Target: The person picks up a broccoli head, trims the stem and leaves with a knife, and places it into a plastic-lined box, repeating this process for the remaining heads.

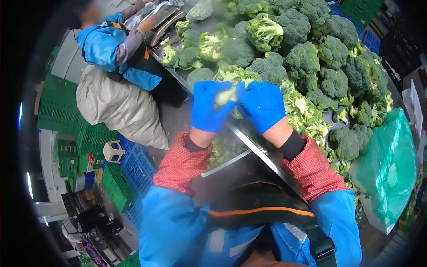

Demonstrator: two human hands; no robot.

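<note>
My left hand (208, 107), in a blue glove, is closed around the pale stalk (225, 96) of a broccoli head (237, 74). The broccoli's stalk end faces me, over the near edge of the metal table. My right hand (263, 106), also gloved in blue, presses against the other side of the same broccoli with its fingers curled. Its fingertips are partly hidden, and no tool shows in it. Below my hands is a metal-edged opening with green trimmings (223, 153) in it.
A large pile of broccoli (307, 58) covers the table ahead and to the right. A green plastic bag (387, 167) hangs at the right. At the left, a co-worker (106, 46) stands beside a full white sack (120, 104). Green crates (118, 187) and blue crates (135, 164) stand at lower left.
</note>
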